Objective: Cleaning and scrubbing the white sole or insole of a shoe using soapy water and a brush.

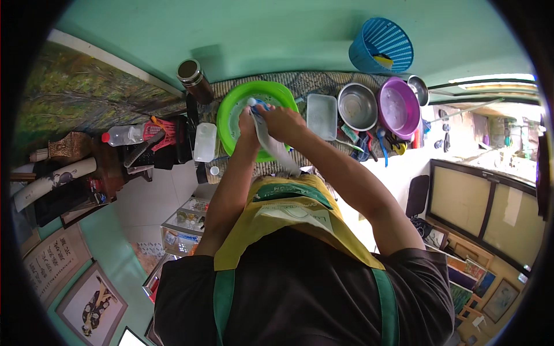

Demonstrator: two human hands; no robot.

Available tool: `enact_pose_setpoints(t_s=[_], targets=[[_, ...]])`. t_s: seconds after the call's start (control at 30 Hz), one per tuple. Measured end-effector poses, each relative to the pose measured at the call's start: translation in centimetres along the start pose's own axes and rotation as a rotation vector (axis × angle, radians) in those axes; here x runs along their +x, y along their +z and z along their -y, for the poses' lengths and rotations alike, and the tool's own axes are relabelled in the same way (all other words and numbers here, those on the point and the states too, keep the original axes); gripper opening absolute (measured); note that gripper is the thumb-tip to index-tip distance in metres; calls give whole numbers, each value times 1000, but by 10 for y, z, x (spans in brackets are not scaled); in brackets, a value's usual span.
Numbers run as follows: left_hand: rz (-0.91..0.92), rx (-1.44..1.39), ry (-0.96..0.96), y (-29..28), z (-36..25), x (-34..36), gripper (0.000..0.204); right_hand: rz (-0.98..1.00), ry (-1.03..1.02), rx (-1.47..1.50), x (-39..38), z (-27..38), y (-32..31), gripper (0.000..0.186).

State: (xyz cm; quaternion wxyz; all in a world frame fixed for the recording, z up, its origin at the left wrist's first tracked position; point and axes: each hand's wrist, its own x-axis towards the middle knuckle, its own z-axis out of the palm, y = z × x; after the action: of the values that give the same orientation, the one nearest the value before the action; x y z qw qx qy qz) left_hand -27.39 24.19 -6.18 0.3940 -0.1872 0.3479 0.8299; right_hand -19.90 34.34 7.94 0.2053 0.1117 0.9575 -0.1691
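A bright green basin (281,90) with soapy-looking water in it stands on the table in front of me. Both my hands are together above it. My left hand (248,124) and my right hand (281,123) are closed on a whitish cloth (270,143) with a bit of blue at its upper end. Its loose part hangs down over the near rim, toward my yellow apron (294,199). The exact finger positions are partly hidden. To the left of the basin is a white plastic box (205,142); to its right sits a clear rectangular container (321,117).
Further right are a steel bowl (358,108), a purple basin (399,108) and a blue basket (381,46). Scissors with yellow handles (398,145) and several small tools lie along the near edge. A brown flask (195,82) stands at the back left.
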Motion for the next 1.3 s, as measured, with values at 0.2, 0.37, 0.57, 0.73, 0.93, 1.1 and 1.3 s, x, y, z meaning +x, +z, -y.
enact_pose_setpoints(t_s=[0.2,0.37,0.57,0.73,0.93,1.1,1.3], targets=[[262,-319,-184,-18,-4,-4,45,235,-203,-70,-10,1,-13,52],[340,-538,-30,-25,-8,2,44,82,-246,98,-11,3,-7,57],[625,-442,-29,-23,2,7,45,-54,-147,333,6,4,-5,60],[682,-471,5,-33,-4,4,50,185,-325,415,-4,-8,2,56],[525,-682,41,-27,-12,6,53,266,-432,441,-16,-17,-8,61],[775,-470,48,-6,-14,2,55,-15,-75,343,-6,6,-12,62],[662,-454,28,-7,-10,-10,60,58,-165,239,-12,6,-20,67]])
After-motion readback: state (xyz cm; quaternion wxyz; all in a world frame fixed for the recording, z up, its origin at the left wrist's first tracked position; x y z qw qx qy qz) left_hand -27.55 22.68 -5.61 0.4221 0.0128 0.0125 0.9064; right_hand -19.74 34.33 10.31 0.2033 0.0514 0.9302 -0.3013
